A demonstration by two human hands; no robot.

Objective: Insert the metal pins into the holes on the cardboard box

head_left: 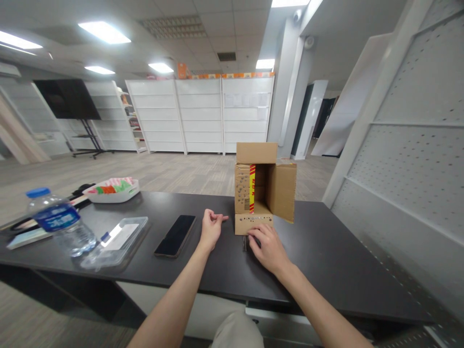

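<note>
A cardboard box [242, 188] stands on the dark table with its open side toward me. Small round metallic dots cover its left inner face, and a row of them runs along the lower flap [242, 228]. My right hand [268, 247] is at that flap's front edge, fingers bent over it and thumb close below. Just under the edge lies a thin metallic-looking strip [244, 243], too small to name. To the left of the box, my left hand [211, 229] is closed in a pinch, one finger pointing at the box; anything between its fingertips is too small to make out.
A black phone [175, 236] lies left of my left hand. Farther left are a clear plastic case [119, 241], a water bottle [60, 220] and a white tray [112, 195] of colourful pieces. A perforated panel [416, 145] rises beyond the table's right edge.
</note>
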